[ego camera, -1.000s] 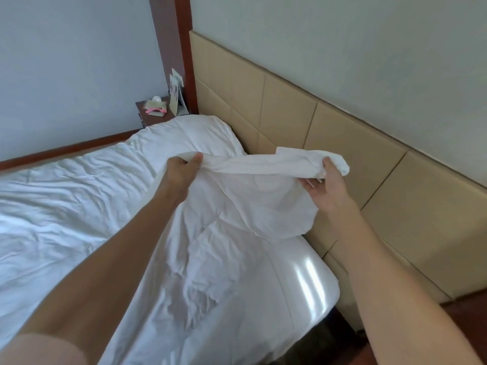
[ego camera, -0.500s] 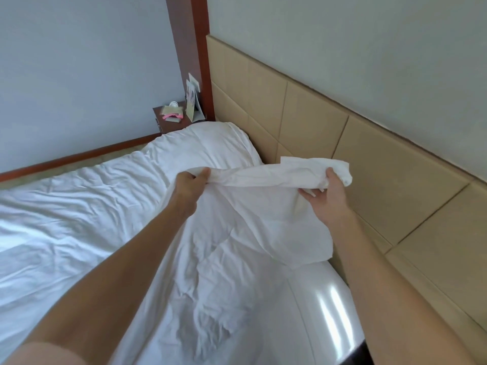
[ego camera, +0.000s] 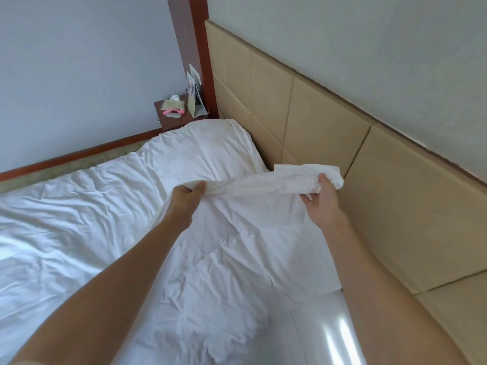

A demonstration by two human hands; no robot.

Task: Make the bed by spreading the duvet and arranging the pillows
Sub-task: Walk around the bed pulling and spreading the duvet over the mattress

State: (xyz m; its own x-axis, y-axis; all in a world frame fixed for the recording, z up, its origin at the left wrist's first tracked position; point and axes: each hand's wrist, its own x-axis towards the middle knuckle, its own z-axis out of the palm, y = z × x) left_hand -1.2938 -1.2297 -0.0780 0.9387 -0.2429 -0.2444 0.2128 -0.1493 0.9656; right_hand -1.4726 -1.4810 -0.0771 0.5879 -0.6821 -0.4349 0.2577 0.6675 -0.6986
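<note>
**Both hands lift the duvet's top edge beside the headboard**

A bed fills the view in a grey-walled room, its tan padded headboard [ego camera: 329, 133] running along the wall just past the right hand. The white duvet [ego camera: 105, 206] lies crumpled over the mattress, creased throughout. Its top edge is bunched into a raised band stretched between the two hands. The left hand [ego camera: 184, 196] pinches that band with thumb on top and fingers curled under. The right hand [ego camera: 320, 196] grips the other end, a wad of cloth sticking out beyond its fingers close to the headboard. Below the right forearm, a glossy bare strip of mattress [ego camera: 329, 335] shows. Far beyond the left hand, a dark wooden nightstand [ego camera: 171, 121] holds cards and a pink item beside a reddish wooden post [ego camera: 188, 48].
</note>
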